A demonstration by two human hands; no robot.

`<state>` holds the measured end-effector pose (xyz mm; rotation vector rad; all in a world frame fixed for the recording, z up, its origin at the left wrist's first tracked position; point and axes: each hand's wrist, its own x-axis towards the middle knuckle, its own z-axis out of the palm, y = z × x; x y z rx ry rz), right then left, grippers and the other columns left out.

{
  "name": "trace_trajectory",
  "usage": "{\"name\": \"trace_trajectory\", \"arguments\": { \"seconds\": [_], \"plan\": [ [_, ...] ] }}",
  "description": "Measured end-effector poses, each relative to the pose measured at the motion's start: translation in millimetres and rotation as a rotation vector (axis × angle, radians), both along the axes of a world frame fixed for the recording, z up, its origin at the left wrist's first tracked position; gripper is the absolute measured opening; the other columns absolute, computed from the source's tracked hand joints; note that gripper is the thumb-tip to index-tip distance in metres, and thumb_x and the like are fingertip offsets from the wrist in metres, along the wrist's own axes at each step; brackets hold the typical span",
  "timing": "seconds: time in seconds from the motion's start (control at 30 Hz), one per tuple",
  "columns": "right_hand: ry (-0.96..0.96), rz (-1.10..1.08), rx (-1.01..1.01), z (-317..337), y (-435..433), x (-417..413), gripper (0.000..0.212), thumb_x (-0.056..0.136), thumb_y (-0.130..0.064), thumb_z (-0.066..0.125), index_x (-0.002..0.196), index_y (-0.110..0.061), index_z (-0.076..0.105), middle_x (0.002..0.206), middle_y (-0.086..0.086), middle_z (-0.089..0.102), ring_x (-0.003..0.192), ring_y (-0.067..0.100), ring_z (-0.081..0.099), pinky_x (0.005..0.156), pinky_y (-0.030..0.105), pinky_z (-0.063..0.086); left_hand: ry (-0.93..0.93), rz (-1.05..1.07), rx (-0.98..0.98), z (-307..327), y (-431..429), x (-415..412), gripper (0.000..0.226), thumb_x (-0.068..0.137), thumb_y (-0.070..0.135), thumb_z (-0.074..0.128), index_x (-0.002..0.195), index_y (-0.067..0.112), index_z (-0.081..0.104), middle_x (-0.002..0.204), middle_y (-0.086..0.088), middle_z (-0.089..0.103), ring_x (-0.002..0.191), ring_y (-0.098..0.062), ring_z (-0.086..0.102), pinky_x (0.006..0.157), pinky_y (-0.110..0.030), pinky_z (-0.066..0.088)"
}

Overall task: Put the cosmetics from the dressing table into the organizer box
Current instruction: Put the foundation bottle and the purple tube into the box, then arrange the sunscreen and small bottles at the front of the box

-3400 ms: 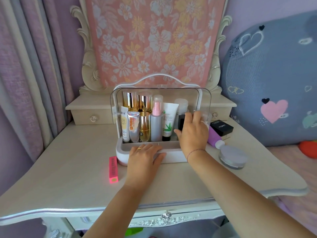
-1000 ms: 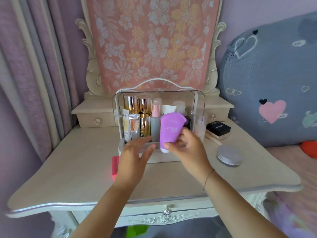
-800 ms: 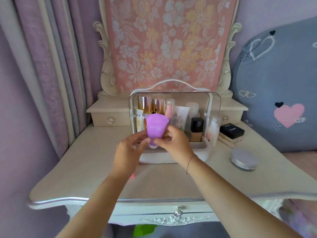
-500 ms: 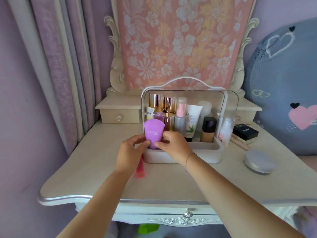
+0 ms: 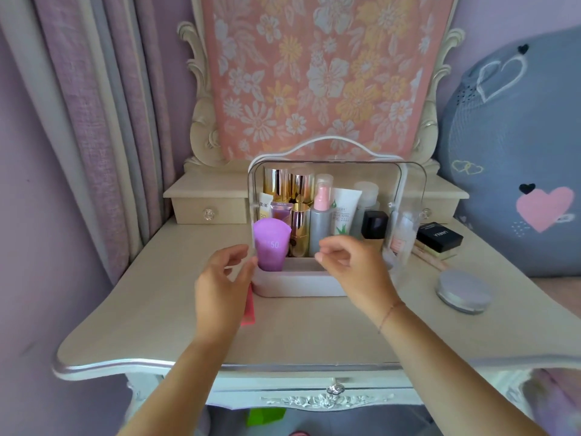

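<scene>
Lilac curtains (image 5: 103,121) hang to my left, a pink flowered cloth (image 5: 327,77) covers the mirror ahead, and a blue cushion with hearts (image 5: 515,158) leans at the right of the cream dressing table (image 5: 157,294). On the table stands the organizer box (image 5: 298,283), white at the base with a clear raised lid and a white handle arched over it. Inside it, upright in rows, are gold-capped bottles (image 5: 289,184), a grey spray bottle with a pink top (image 5: 321,221), a white tube with a green leaf print (image 5: 344,212) and a black-capped bottle (image 5: 374,225). The purple tube marked 50 (image 5: 271,247) stands cap down in the front left corner of the box, against its clear wall. My left hand (image 5: 220,287) hovers just beside that corner, fingers (image 5: 234,251) loosely spread and curled, holding nothing; whether my fingertips brush the box wall I cannot tell. My right hand (image 5: 355,269) floats in front of the middle of the box, thumb and forefinger nearly pinched together, with nothing between them. A pink stick (image 5: 249,309) lies on the table left of the box, mostly hidden behind my left hand. To the right of the box sit a black compact box (image 5: 440,236) resting on a pale flat case, and nearer me a round silver-lilac compact (image 5: 462,291), well apart from my hands.
</scene>
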<state>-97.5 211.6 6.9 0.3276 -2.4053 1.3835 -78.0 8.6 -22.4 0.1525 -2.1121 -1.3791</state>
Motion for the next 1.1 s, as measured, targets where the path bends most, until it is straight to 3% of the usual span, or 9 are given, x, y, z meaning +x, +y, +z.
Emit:
{"name": "trace_trajectory", "arguments": {
  "seconds": [0.13, 0.27, 0.37, 0.47, 0.6, 0.73, 0.83, 0.97, 1.1],
  "plan": [
    [0.146, -0.245, -0.095, 4, 59, 7, 0.005, 0.082, -0.013, 0.068, 0.083, -0.018, 0.069, 0.077, -0.013, 0.067, 0.071, -0.005, 0.060, 0.065, 0.002, 0.043, 0.088, -0.068, -0.088, -2, 37, 26, 0.021, 0.079, 0.023, 0.070, 0.089, 0.040, 0.062, 0.084, 0.015, 0.067, 0.068, -0.003, 0.059, 0.061, -0.003, 0.038],
    [0.092, -0.494, -0.235, 1, 108, -16, 0.021, 0.078, -0.014, 0.071, 0.097, -0.014, 0.061, 0.088, -0.005, 0.062, 0.082, 0.011, 0.058, 0.077, 0.020, 0.048, 0.166, -0.232, -0.377, -3, 72, 19, 0.016, 0.082, 0.022, 0.069, 0.098, 0.024, 0.069, 0.100, 0.007, 0.069, 0.094, -0.015, 0.062, 0.083, -0.022, 0.045],
    [-0.092, -0.422, -0.287, -6, 125, -41, 0.053, 0.078, -0.015, 0.073, 0.125, -0.008, 0.049, 0.120, 0.005, 0.055, 0.108, 0.018, 0.054, 0.096, 0.035, 0.047, 0.134, -0.302, -0.567, -7, 88, 6, 0.022, 0.084, 0.021, 0.067, 0.105, 0.014, 0.070, 0.108, -0.004, 0.069, 0.099, -0.026, 0.061, 0.086, -0.039, 0.048],
    [-0.225, -0.274, -0.288, -12, 127, -62, 0.055, 0.080, -0.021, 0.072, 0.128, -0.013, 0.047, 0.122, 0.005, 0.060, 0.106, 0.020, 0.060, 0.094, 0.037, 0.049, 0.131, -0.291, -0.619, -14, 93, 2, 0.024, 0.083, 0.022, 0.063, 0.104, 0.015, 0.071, 0.108, -0.004, 0.070, 0.097, -0.027, 0.063, 0.086, -0.039, 0.048],
    [-0.241, -0.210, -0.252, -14, 126, -73, 0.036, 0.080, -0.027, 0.073, 0.110, -0.020, 0.055, 0.107, 0.004, 0.066, 0.100, 0.023, 0.063, 0.084, 0.034, 0.051, 0.149, -0.308, -0.587, -18, 91, 0, 0.024, 0.082, 0.013, 0.065, 0.105, 0.017, 0.071, 0.110, -0.001, 0.070, 0.100, -0.024, 0.063, 0.088, -0.038, 0.047],
    [-0.166, -0.252, -0.294, -17, 127, -61, 0.038, 0.077, -0.021, 0.075, 0.111, -0.014, 0.061, 0.105, 0.009, 0.069, 0.097, 0.025, 0.065, 0.084, 0.036, 0.053, 0.166, -0.313, -0.567, -15, 92, 2, 0.025, 0.081, 0.008, 0.065, 0.104, 0.016, 0.072, 0.109, -0.001, 0.070, 0.099, -0.023, 0.063, 0.087, -0.037, 0.046],
    [-0.073, -0.286, -0.301, -15, 124, -34, 0.031, 0.075, -0.021, 0.077, 0.103, -0.017, 0.063, 0.102, 0.010, 0.069, 0.086, 0.018, 0.064, 0.071, 0.025, 0.049, 0.171, -0.319, -0.562, -14, 91, 3, 0.025, 0.081, 0.007, 0.066, 0.103, 0.014, 0.072, 0.108, -0.002, 0.070, 0.100, -0.023, 0.063, 0.087, -0.038, 0.047],
    [0.100, -0.340, -0.321, 1, 115, 7, 0.035, 0.073, -0.019, 0.079, 0.105, -0.021, 0.063, 0.115, 0.006, 0.058, 0.092, 0.015, 0.063, 0.070, 0.007, 0.047, 0.147, -0.309, -0.469, -13, 90, 6, 0.022, 0.084, 0.007, 0.064, 0.104, 0.014, 0.071, 0.108, -0.001, 0.070, 0.101, -0.020, 0.062, 0.085, -0.033, 0.047],
    [0.114, -0.087, -0.449, 22, 85, 29, 0.037, 0.074, -0.009, 0.077, 0.107, -0.019, 0.064, 0.107, 0.004, 0.065, 0.091, 0.009, 0.067, 0.074, 0.014, 0.051, 0.152, -0.167, -0.274, -10, 78, 14, 0.022, 0.085, 0.008, 0.062, 0.102, 0.020, 0.070, 0.102, 0.005, 0.069, 0.087, -0.017, 0.060, 0.074, -0.029, 0.048]
  ]
}}
